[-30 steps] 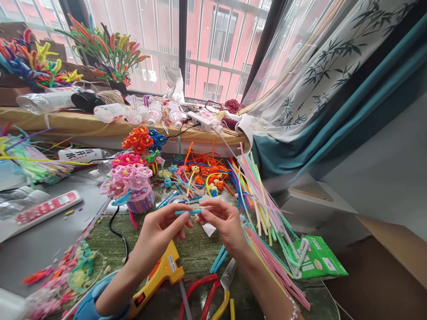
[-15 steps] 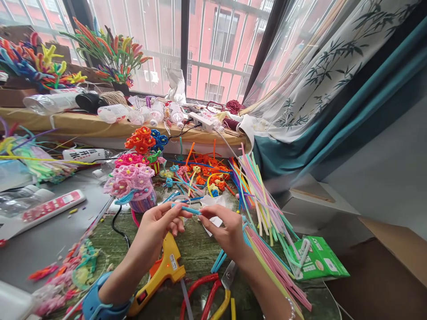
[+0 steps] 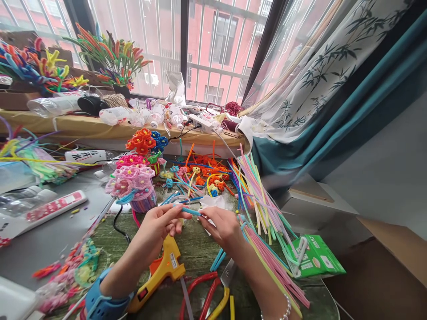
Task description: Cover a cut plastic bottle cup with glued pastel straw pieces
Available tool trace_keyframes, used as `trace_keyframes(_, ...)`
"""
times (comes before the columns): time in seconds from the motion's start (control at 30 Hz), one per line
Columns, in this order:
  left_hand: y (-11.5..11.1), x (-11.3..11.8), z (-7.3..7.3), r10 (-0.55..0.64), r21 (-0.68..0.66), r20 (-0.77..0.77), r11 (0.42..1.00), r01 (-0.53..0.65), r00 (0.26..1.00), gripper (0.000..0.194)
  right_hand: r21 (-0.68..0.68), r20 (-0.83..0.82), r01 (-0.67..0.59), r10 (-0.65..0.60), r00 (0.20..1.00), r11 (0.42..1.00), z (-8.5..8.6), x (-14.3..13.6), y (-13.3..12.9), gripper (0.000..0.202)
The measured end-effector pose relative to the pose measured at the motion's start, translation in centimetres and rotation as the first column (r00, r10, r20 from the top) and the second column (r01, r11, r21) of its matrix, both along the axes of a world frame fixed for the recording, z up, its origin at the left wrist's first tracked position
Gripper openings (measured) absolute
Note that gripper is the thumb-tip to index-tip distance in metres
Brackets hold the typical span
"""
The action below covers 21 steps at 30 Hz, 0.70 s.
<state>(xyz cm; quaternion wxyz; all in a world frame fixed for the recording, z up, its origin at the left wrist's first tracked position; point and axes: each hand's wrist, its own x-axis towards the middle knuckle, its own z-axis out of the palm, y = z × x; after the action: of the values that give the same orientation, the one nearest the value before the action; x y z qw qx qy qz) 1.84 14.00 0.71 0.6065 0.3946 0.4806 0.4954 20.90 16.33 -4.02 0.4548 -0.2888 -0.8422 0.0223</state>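
A short length of light-blue pipe cleaner (image 3: 191, 211) stretches between my two hands above the table. My left hand (image 3: 162, 224) pinches its left end, and my right hand (image 3: 223, 226) grips the right end between thumb and fingers. Beneath my left hand lies a yellow glue gun (image 3: 163, 272) with a glue stick in its back. Scissors (image 3: 216, 291) with red and yellow handles rest near my right forearm, partly hidden by it. Several cut light-blue pipe cleaners (image 3: 218, 260) lie just below my right hand. A white paper scrap (image 3: 212, 202) is behind my fingers.
Finished pipe-cleaner flowers in a striped pot (image 3: 143, 202) stand at the left. Orange pieces (image 3: 213, 166) are heaped at the back. Bundles of pastel pipe cleaners (image 3: 260, 195) and a green packet (image 3: 318, 257) lie on the right. Bottles (image 3: 115, 115) line the windowsill.
Both hands keep hold of the light-blue pipe cleaner, with only small shifts of the fingers. The view has moved slightly.
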Motion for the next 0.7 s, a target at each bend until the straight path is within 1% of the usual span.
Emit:
trace_keyframes(0.03, -0.1, -0.2, 0.3, -0.003, 0.017, -0.073, 1.0, 0.004, 0.997, 0.04, -0.001, -0.001, 0.008, -0.008, 1.0, 1.0, 0.1, 0.0, 0.0, 0.016)
trace_keyframes(0.07, -0.4, -0.6, 0.6, 0.008, 0.045, -0.18, 0.999, 0.0, 0.984, 0.042, -0.004, -0.005, 0.02, -0.02, 1.0, 1.0, 0.1, 0.1, 0.0, 0.016)
trace_keyframes(0.1, -0.9, -1.0, 0.9, 0.027, 0.076, -0.315, 0.997, -0.004, 0.949, 0.045, -0.013, -0.012, 0.035, -0.036, 0.999, 0.999, 0.1, 0.1, 0.0, 0.017)
trace_keyframes(0.13, -1.6, -1.5, 1.0, 0.073, 0.126, -0.466, 0.992, -0.016, 0.882, 0.046, -0.018, -0.017, 0.047, -0.047, 0.999, 0.999, 0.2, 0.1, 0.0, 0.017)
trace_keyframes(0.17, -2.6, -2.0, 1.0, 0.117, 0.176, -0.647, 0.984, -0.002, 0.754, 0.044, -0.02, -0.018, 0.054, -0.054, 0.998, 0.998, 0.2, 0.1, 0.0, 0.017)
trace_keyframes(0.2, -3.7, -2.5, 0.7, 0.142, 0.2, -0.785, 0.979, 0.029, 0.603, 0.04, -0.018, -0.013, 0.056, -0.056, 0.998, 0.998, 0.2, 0.1, 0.0, 0.017)
trace_keyframes(0.23, -5.0, -2.9, 0.3, 0.164, 0.215, -0.868, 0.975, 0.056, 0.469, 0.037, -0.013, -0.008, 0.055, -0.055, 0.998, 0.998, 0.2, 0.2, 0.1, 0.017)
trace_keyframes(0.27, -6.3, -3.2, -0.3, 0.176, 0.221, -0.913, 0.972, 0.084, 0.368, 0.037, -0.007, -0.001, 0.056, -0.056, 0.998, 0.998, 0.2, 0.2, 0.1, 0.017)
trace_keyframes(0.33, -8.7, -3.3, -1.9, 0.197, 0.226, -0.958, 0.965, 0.13, 0.207, 0.035, 0.009, 0.007, 0.062, -0.062, 0.998, 0.998, 0.1, 0.2, 0.1, 0.017)
trace_keyframes(0.37, -9.7, -3.2, -2.6, 0.21, 0.232, -0.967, 0.959, 0.163, 0.144, 0.034, 0.014, 0.009, 0.063, -0.063, 0.998, 0.998, 0.1, 0.1, 0.1, 0.017)
trace_keyframes(0.4, -10.5, -2.9, -3.3, 0.162, 0.178, -0.982, 0.962, 0.207, 0.092, 0.034, 0.019, 0.015, 0.059, -0.059, 0.998, 0.998, 0.2, 0.1, 0.1, 0.018)
trace_keyframes(0.47, -11.3, -2.2, -4.3, 0.133, 0.121, -0.991, 0.964, 0.238, -0.032, 0.037, 0.024, 0.036, 0.046, -0.047, 0.998, 0.999, 0.2, 0.1, 0.1, 0.019)
trace_keyframes(0.53, -11.5, -1.5, -4.7, 0.123, 0.084, -0.982, 0.965, 0.248, -0.145, 0.041, 0.025, 0.063, 0.04, -0.042, 0.997, 0.999, 0.3, 0.1, 0.1, 0.02)
trace_keyframes(0.57, -11.5, -1.3, -4.9, 0.115, 0.067, -0.976, 0.967, 0.247, -0.187, 0.042, 0.029, 0.074, 0.042, -0.044, 0.996, 0.999, 0.3, 0.1, 0.1, 0.021)
trace_keyframes(0.6, -11.4, -1.1, -5.0, 0.105, 0.05, -0.972, 0.968, 0.247, -0.212, 0.044, 0.039, 0.081, 0.045, -0.048, 0.996, 0.998, 0.3, 0.1, 0.1, 0.022)
trace_keyframes(0.63, -11.2, -1.1, -5.1, 0.096, 0.039, -0.971, 0.967, 0.253, -0.219, 0.046, 0.052, 0.084, 0.047, -0.051, 0.995, 0.998, 0.3, 0.1, 0.1, 0.022)
trace_keyframes(0.7, -11.1, -1.5, -5.3, 0.104, 0.049, -0.977, 0.959, 0.278, -0.189, 0.048, 0.082, 0.08, 0.049, -0.056, 0.995, 0.995, 0.3, 0.1, 0.1, 0.021)
